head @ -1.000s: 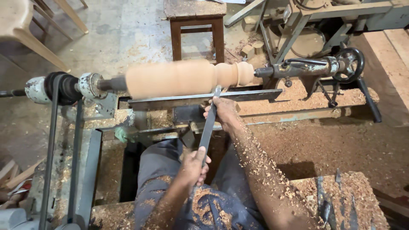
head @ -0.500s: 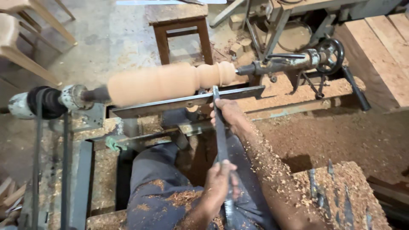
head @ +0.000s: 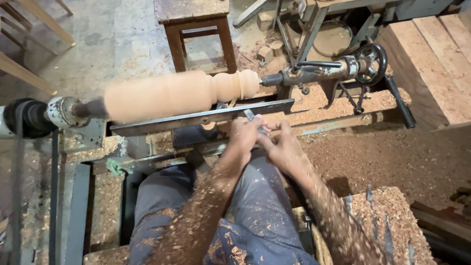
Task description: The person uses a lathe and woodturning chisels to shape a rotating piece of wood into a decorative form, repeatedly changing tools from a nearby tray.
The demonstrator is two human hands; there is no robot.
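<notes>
A pale turned wood spindle (head: 171,93) is mounted across the lathe, blurred along its length, with beads cut near its right end. Below it runs the dark steel tool rest (head: 206,118). My left hand (head: 243,140) and my right hand (head: 280,147) are pressed together just behind the rest, both closed on a metal chisel (head: 250,116). Its tip lies on the rest under the beaded end. Most of the tool is hidden inside my hands. Wood chips coat both forearms and my lap.
Tailstock (head: 324,71) with a black handwheel (head: 371,59) holds the spindle's right end; the headstock (head: 34,115) and belt are at left. A wooden stool (head: 196,22) stands behind. Thick planks (head: 431,64) lie right. A chip-covered block with several tools (head: 387,216) sits at lower right.
My left hand has come up from the tool's handle near my lap to join the right hand at the rest. The view has shifted slightly.
</notes>
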